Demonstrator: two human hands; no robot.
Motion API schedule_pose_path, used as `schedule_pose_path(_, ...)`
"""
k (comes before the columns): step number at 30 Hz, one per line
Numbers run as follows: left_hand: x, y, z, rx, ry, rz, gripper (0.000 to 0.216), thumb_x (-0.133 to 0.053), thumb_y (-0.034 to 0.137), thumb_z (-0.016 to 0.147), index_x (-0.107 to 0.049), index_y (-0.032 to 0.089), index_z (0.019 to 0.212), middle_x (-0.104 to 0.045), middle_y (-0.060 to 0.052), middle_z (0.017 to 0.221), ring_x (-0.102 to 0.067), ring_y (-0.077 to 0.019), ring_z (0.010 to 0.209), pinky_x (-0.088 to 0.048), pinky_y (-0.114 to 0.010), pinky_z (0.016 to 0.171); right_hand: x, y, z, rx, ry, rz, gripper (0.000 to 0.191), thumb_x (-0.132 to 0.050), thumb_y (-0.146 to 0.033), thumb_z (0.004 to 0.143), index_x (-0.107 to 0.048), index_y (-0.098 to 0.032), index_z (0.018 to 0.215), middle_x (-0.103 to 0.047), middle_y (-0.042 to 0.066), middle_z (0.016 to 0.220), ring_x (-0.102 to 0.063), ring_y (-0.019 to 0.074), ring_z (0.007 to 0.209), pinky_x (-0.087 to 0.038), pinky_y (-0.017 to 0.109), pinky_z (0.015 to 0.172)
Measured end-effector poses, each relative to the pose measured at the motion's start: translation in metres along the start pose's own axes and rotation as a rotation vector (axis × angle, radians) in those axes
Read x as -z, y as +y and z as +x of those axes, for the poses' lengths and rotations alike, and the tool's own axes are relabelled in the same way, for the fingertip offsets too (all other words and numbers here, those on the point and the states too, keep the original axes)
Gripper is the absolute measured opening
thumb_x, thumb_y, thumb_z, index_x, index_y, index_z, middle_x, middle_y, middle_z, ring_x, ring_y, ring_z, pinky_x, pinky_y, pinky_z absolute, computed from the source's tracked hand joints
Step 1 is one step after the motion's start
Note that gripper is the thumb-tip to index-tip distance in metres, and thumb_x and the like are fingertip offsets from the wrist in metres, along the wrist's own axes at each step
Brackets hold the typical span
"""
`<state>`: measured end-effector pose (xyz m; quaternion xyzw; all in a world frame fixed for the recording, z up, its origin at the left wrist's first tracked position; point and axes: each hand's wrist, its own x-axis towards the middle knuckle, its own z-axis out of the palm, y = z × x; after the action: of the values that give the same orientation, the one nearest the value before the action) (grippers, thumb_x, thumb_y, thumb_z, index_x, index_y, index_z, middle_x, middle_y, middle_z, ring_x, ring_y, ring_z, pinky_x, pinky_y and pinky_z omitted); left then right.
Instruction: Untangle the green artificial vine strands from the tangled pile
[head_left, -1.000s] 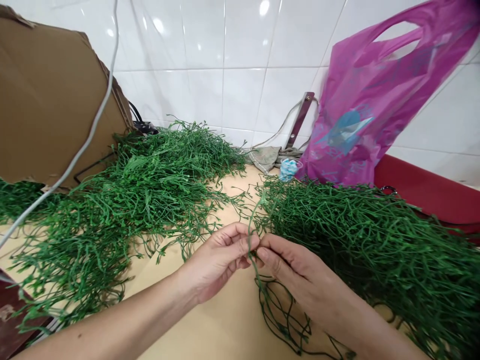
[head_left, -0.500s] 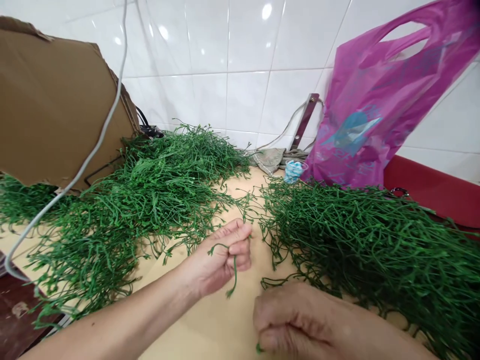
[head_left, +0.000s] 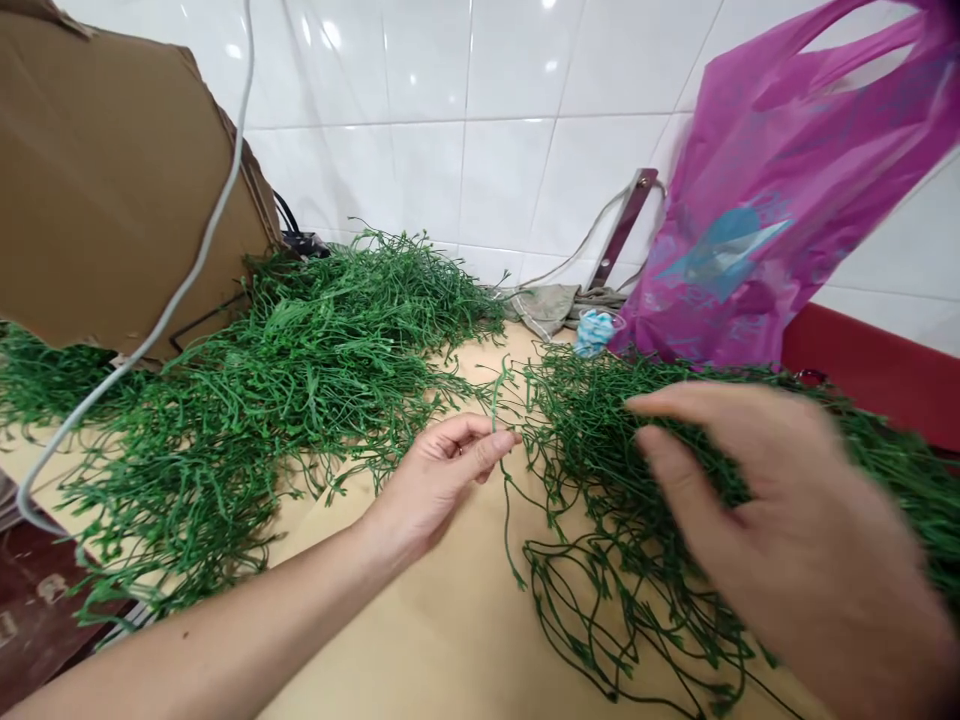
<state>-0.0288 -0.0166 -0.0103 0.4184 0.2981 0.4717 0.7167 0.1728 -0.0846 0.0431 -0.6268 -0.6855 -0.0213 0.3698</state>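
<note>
Between thumb and forefinger, my left hand (head_left: pixel 461 465) pinches a thin green stem (head_left: pixel 509 535), which looks like an artificial plant stem with small knobbed tips. Part of it stands up above the fingers and part hangs below. My right hand (head_left: pixel 795 520), blurred by motion, is over the right pile of stems (head_left: pixel 592 400), thumb and forefinger apart, nothing seen between them. It hides much of that pile. Several loose curly stems (head_left: pixel 600 600) spread on the tan table surface (head_left: pixel 420 640) below it. Left of my left hand lies another large pile of the same stems (head_left: pixel 322 350).
A cardboard box (head_left: pixel 112 190) leans at the left, with a white cable (head_left: pixel 199 265) hanging in front. Against the tiled wall (head_left: pixel 510 180) stand a magenta plastic bag (head_left: pixel 750 220) and a metal bar (head_left: pixel 624 230). A blue-white crumpled item (head_left: pixel 595 332) and grey cloth (head_left: pixel 547 310) lie at the back.
My right hand has risen from the front edge to over the right pile and opened. Curly stems now show where it was. My left hand has turned, still pinching a stem. The view has shifted slightly.
</note>
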Motion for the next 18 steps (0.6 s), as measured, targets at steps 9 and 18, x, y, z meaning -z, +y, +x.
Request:
schedule_pose_path(9,-0.006,-0.004,-0.009,0.064,-0.234,-0.093,0.015,-0.079,0.031,0.079,-0.074,0.017,0.081,-0.067,-0.001,0.087,-0.059,-0.0076,0.061,-0.047,-0.022,0.060,-0.060,-0.030,-0.031,-0.424,-0.533,0.810,0.037,-0.047,-0.050,0.096,-0.064,-0.022,0.114,-0.063,0.003,0.082,-0.062,0.0190,0.083,-0.053,0.033,0.080)
schedule_pose_path(18,0.000,0.003,-0.004,0.279,-0.175,-0.509,0.015,-0.065,0.025,0.093,-0.066,0.011,0.087,-0.034,0.010,0.050,-0.040,-0.0016,0.043,-0.041,-0.012,0.052,-0.043,-0.042,-0.026,-0.169,-0.685,0.600,0.032,-0.037,-0.036,0.098,-0.062,-0.023,0.082,-0.051,-0.001,0.065,-0.051,0.0151,0.062,-0.044,0.026,0.058)
